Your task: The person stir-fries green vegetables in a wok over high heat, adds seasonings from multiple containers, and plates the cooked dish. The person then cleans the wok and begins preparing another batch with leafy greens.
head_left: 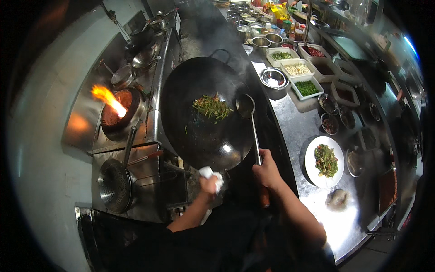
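A large black wok [204,142] hangs in front of me, away from the burner. My left hand [209,183] grips its near edge through a white cloth [217,185]; the handle there is hidden. Chopped green vegetables [212,107] lie in the wok's middle, with steam about them. My right hand [268,168] is closed round the long handle of a wok ladle [245,104], whose bowl rests over the wok's right side. On the steel counter to the right, a white oval plate [311,170] holds a heap of similar cooked green vegetables [326,161].
A flame [114,103] rises from the wok burner [136,119] at left. Below it sits a perforated strainer [114,185] with handles sticking up. Plastic tubs of chopped greens [306,88], steel bowls [273,78] and a crumpled wet cloth [338,200] stand on the steel counter [289,112].
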{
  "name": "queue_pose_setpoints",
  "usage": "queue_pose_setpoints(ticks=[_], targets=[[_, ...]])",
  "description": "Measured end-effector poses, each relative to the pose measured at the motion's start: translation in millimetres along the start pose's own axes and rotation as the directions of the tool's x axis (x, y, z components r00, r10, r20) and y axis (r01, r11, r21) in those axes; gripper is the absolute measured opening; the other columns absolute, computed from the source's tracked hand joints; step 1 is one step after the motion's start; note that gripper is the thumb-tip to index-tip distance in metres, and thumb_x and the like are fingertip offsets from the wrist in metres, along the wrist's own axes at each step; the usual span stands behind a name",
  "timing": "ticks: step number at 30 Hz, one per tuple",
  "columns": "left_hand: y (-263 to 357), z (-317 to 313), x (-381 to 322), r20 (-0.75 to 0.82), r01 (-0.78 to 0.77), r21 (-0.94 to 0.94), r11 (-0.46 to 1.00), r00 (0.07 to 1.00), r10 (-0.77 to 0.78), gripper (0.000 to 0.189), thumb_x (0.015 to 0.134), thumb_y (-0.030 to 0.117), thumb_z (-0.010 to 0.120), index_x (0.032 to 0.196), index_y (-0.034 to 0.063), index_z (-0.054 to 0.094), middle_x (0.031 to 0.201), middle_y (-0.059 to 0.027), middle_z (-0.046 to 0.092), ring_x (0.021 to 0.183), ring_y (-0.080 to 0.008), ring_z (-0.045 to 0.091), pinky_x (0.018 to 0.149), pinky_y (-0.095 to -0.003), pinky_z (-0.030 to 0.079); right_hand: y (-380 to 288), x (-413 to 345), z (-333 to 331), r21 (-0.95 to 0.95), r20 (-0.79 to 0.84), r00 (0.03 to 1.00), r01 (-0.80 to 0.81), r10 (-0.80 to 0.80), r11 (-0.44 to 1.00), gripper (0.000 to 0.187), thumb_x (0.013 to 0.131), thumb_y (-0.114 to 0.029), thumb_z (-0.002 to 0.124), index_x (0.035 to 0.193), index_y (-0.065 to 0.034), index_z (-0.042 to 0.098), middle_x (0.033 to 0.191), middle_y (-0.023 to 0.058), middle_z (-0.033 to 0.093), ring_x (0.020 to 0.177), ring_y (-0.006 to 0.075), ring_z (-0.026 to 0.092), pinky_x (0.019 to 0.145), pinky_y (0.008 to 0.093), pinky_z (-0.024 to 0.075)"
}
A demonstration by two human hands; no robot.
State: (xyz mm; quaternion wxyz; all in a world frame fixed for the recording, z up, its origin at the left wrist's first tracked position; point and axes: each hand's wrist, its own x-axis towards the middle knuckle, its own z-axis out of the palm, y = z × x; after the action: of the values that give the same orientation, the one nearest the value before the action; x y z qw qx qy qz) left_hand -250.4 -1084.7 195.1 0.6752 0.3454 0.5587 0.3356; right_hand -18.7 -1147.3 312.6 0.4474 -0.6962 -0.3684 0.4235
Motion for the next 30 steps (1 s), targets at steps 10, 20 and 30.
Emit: queue_pose_setpoints(ticks=[10,20,30], targets=[[-2.9,-27.7,20.6,0.018,0.264,0.109,0.958,0.963,-0.268,0.014,0.077,0.007,0.058,0.089,0.0016,0.056,0.077,-0.0121,0.061,0.053,-0.0229,0.059,0.045,-0.0346,0.048,6.6,-13.3,38.5,0.766,0.45,0.844,-0.533,0.292,0.361,0.052,0.082,0.007,0.053,0.131,-0.0007,0.037,0.087,0.0127,0.055,0.058,0.013,0.048,0.052,0.0261,0.0426],[-9.7,-39.0,-24.0,0.168,0.482,-0.137,0.865,0.872,-0.459,0.02,0.077,0.01,0.054,0.095,0.0006,0.053,0.078,-0.0128,0.059,0.053,-0.0231,0.056,0.039,-0.032,0.044,27.2,-145.6,-82.2,0.785,0.333,0.874,-0.465,0.355,0.41,0.053,0.084,0.005,0.054,0.133,-0.0042,0.035,0.088,0.0138,0.058,0.052,0.0128,0.051,0.044,0.0251,0.0435],[38.1,6.6,-24.1,0.138,0.296,-0.034,0.955,0.948,-0.289,0.015,0.078,0.012,0.052,0.087,0.0001,0.053,0.075,-0.0112,0.057,0.05,-0.022,0.054,0.038,-0.0312,0.042,50.3,-239.3,-160.6,0.54,-0.32,0.816,-0.26,0.481,0.8,0.06,0.09,0.001,0.056,0.141,-0.0018,0.025,0.076,0.0074,0.055,0.057,0.0131,0.053,0.048,0.0277,0.045]])
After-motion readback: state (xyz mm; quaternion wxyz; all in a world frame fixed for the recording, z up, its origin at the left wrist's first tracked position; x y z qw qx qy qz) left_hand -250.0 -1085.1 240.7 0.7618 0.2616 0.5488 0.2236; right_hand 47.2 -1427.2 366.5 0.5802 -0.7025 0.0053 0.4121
